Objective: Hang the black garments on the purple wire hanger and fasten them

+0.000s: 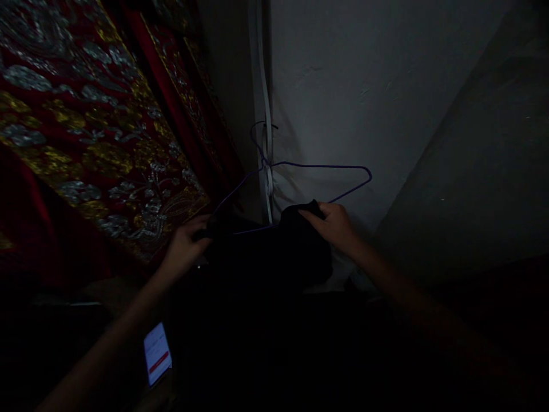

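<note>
A thin purple wire hanger [338, 167] hangs against the pale wall, its hook up by a white cord. A black garment [274, 252] droops below the hanger's bottom bar. My left hand [185, 247] is closed on the garment's left edge near the hanger's left end. My right hand [335, 224] is closed on a bunched fold of the same black cloth, just under the hanger's right side. The scene is very dark and the garment's lower part is lost in shadow.
Red cloth with gold and silver embroidery [86, 131] hangs at the left. A white cord [266, 143] runs down the wall corner. A lit phone [156, 353] lies low at the left, near my left forearm. A dark slanted surface [480, 171] fills the right.
</note>
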Available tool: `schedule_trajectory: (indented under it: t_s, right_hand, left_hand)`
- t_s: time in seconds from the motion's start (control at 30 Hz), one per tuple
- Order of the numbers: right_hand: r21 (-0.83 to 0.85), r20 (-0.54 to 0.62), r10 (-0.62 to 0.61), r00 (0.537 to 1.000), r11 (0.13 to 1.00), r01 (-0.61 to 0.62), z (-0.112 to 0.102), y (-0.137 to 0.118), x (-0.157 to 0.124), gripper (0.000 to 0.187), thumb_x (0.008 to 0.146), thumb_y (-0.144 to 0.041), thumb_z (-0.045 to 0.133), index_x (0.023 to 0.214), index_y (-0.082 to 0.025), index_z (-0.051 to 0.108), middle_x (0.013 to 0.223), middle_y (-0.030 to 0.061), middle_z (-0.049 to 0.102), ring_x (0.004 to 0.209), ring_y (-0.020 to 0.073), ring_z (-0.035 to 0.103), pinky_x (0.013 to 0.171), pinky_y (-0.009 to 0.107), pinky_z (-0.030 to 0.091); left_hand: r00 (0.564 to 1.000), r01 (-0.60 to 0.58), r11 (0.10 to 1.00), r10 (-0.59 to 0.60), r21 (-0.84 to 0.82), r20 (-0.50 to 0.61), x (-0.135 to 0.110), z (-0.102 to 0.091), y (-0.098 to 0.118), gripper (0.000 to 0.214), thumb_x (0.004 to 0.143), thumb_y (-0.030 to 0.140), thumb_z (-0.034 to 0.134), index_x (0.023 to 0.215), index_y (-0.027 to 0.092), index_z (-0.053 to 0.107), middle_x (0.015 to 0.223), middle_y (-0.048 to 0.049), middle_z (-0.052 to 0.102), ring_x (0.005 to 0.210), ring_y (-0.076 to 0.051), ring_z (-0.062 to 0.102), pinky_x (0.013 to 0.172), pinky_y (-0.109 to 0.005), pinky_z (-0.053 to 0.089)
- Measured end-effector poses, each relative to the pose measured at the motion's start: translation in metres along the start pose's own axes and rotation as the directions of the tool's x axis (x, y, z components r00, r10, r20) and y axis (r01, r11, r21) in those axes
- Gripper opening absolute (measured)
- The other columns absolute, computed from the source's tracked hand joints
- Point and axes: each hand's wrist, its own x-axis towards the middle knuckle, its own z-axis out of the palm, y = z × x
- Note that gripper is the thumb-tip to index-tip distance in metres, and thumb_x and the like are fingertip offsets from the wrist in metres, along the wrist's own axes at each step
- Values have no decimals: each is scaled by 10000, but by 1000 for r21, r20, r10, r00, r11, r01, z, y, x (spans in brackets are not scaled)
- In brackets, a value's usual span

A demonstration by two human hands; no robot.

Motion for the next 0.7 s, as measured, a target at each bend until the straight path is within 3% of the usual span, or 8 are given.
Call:
schedule_trajectory:
  t_s: [0.13, 0.23, 0.33, 0.4, 0.47, 0.57, 0.63, 0.7]
  right_hand:
    - [97, 89, 63, 994, 993, -71, 15, -4, -9, 428, 832, -545, 616, 595, -193, 559, 565, 1, 546, 525, 134, 484, 478, 249, 343]
    - [168, 154, 67, 986, 981, -93, 29, -6, -18, 412, 859, -551, 603, 687, -177, 623, 648, 20, 627, 586, 157, 560, 512, 254, 407]
    - [159, 156, 17, 988, 986, -42, 26, -5, -24, 330, 882, -469, 589, 798, -169, 697, 770, 53, 713, 714, 204, 663, 629, 296, 507]
    - [100, 89, -41, 995, 995, 32, 11, -2, -24, 276, 899, -382, 559, 946, -184, 744, 918, 75, 759, 873, 238, 713, 769, 343, 551]
    - [-7, -86, -75, 993, 997, 75, -11, 3, -19, 331, 910, -326, 549, 1166, -214, 726, 1127, 90, 753, 1044, 258, 704, 892, 393, 548]
    - [-164, -376, -103, 921, 986, 43, -46, 14, -2, 552, 868, -348, 638, 1393, -183, 601, 1344, 143, 662, 1189, 307, 642, 964, 459, 529]
    - [-191, -392, -73, 917, 982, -3, -64, 22, 15, 648, 825, -391, 693, 1407, -127, 584, 1271, 177, 692, 1127, 332, 665, 911, 470, 550]
    - [-180, -285, -8, 958, 983, -45, -75, 29, 30, 574, 815, -434, 698, 1286, -106, 673, 1075, 162, 753, 960, 319, 711, 790, 436, 577]
  left_hand:
    - [986, -123, 987, 110, -107, -125, 28, -2, 33, 32, 743, 211, 589, 752, 202, 618, 1458, -80, 596, 1269, -309, 607, 1110, -485, 451]
    - [977, -188, 979, 179, -78, -117, 53, 14, 45, 288, 762, 138, 505, 1016, 202, 624, 1402, -97, 621, 1255, -265, 611, 1107, -463, 445]
    - [959, -259, 966, 260, 23, -114, 65, 33, 42, 531, 766, 103, 475, 1289, 176, 529, 1194, -93, 695, 1157, -227, 647, 1070, -422, 464]
    - [958, -267, 959, 275, 100, -78, 64, 40, 37, 531, 799, 115, 456, 1320, 161, 540, 1133, -84, 715, 1100, -227, 666, 1030, -400, 488]
    - [963, -252, 956, 263, 151, -60, 59, 42, 33, 455, 840, 148, 426, 1253, 155, 618, 1156, -88, 724, 1094, -237, 673, 1018, -389, 496]
    - [966, -217, 956, 240, 196, -101, 51, 36, 38, 385, 876, 205, 419, 1154, 150, 680, 1141, -85, 738, 1047, -247, 687, 992, -381, 510]
    - [965, -216, 950, 243, 226, -97, 49, 31, 45, 366, 877, 204, 422, 1127, 156, 685, 1077, -72, 745, 991, -240, 691, 958, -372, 520]
    - [961, -239, 934, 267, 267, -73, 51, 27, 52, 347, 871, 188, 423, 1105, 166, 679, 1040, -68, 731, 971, -238, 678, 939, -373, 519]
